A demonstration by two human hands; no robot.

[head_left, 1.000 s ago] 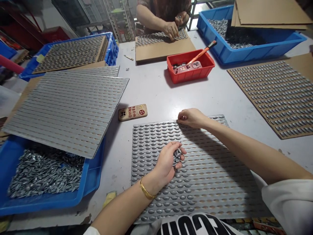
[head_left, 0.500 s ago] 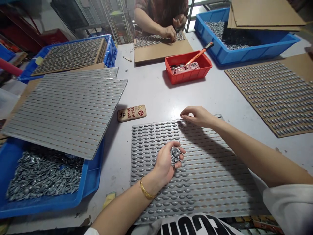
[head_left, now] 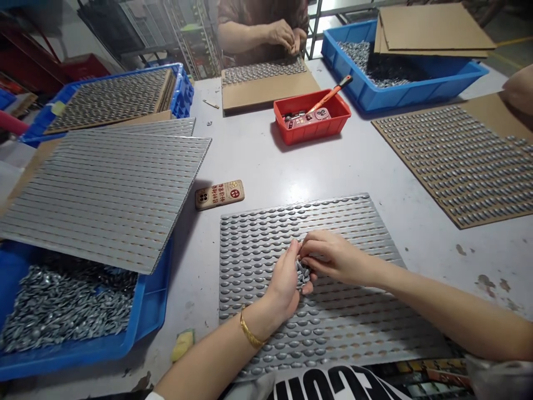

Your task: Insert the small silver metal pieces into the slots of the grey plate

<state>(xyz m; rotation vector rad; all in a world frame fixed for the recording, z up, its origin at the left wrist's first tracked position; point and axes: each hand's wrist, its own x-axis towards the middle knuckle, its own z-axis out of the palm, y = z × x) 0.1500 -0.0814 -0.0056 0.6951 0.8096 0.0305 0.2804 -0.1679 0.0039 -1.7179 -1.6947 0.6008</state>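
Note:
A slotted grey board [head_left: 353, 328] lies before me, its left part filled with rows of small grey oval pieces [head_left: 250, 236]. My left hand [head_left: 285, 280] is cupped above the board around a heap of loose grey oval pieces [head_left: 302, 273]. A gold bracelet [head_left: 249, 328] circles the left wrist. My right hand [head_left: 327, 255] reaches into that heap from the right, thumb and fingers pinched together at the left palm. Whatever lies between the right fingertips is too small and hidden to make out.
On the left, grey slotted boards [head_left: 108, 183] overhang a blue bin [head_left: 154, 311] of grey pieces. A phone [head_left: 220, 194] lies beyond my board. Farther back stands a red tray [head_left: 312, 130]. Another person's hands [head_left: 287, 36] work at the far side. A filled board [head_left: 466, 161] and blue bin [head_left: 400, 97] are right.
My right hand has come from the board's far edge back to the heap in my left palm. The person opposite has brought both hands together. Part of another person shows at the right edge.

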